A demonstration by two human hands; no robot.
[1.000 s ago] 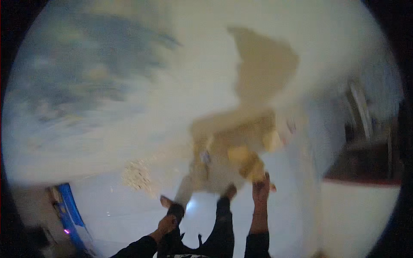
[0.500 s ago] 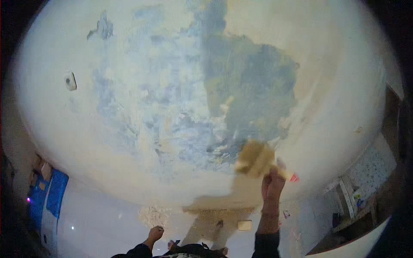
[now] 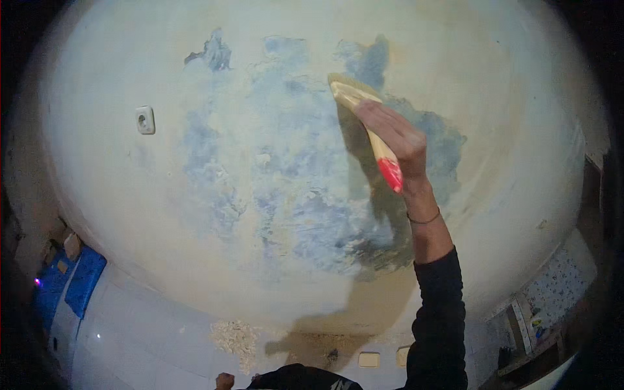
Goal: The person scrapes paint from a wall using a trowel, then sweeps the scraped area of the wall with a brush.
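My right hand (image 3: 395, 131) grips a wide flat paintbrush (image 3: 350, 94) with a cream handle and a red end. Its bristles meet a patchy wall (image 3: 279, 123), at the upper middle of a large blue-grey area where the pale coating is gone. The handle slants down to the right, and a dark shadow falls on the wall under it. Low at the bottom edge, my left hand (image 3: 225, 381) is curled closed beside my body. Nothing shows in it, though part is cut off by the frame.
A white wall socket (image 3: 145, 120) is set in the wall at left. Pale flakes (image 3: 235, 339) lie heaped on the floor along the wall's foot, near a small cream tile-like piece (image 3: 369, 359). Blue items (image 3: 84, 286) stand at far left, a low shelf (image 3: 543, 325) at right.
My right hand has carried the brush from the wall's lower right up to the upper middle. My left hand has dropped toward the bottom edge, and the view has shifted.
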